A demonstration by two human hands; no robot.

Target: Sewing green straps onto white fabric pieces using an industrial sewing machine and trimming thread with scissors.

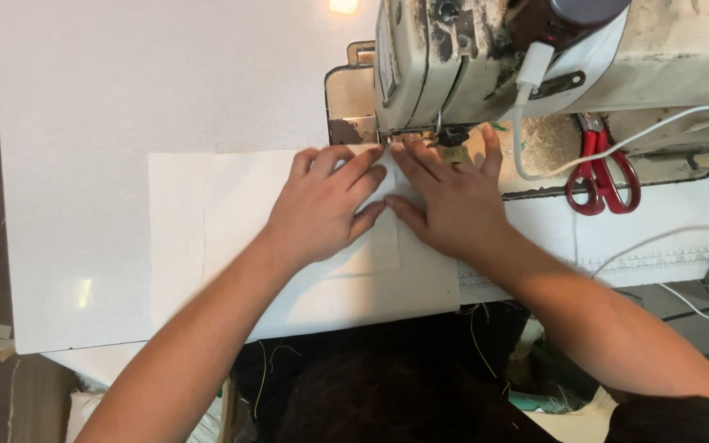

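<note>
Both hands (387,201) flat on white fabric (231,213), under needle

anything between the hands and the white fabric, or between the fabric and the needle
Nothing visible. Left hand and right hand lie flat on the white fabric, whose edge already reaches the sewing machine presser foot.

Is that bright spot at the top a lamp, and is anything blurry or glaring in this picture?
Head view: a warm glow at the top edge is blown out, its source cropped. A faint glare patch sits on the white table. The left hand and right hand, flat on the white fabric, look sharp; the floor below is dark.
</note>
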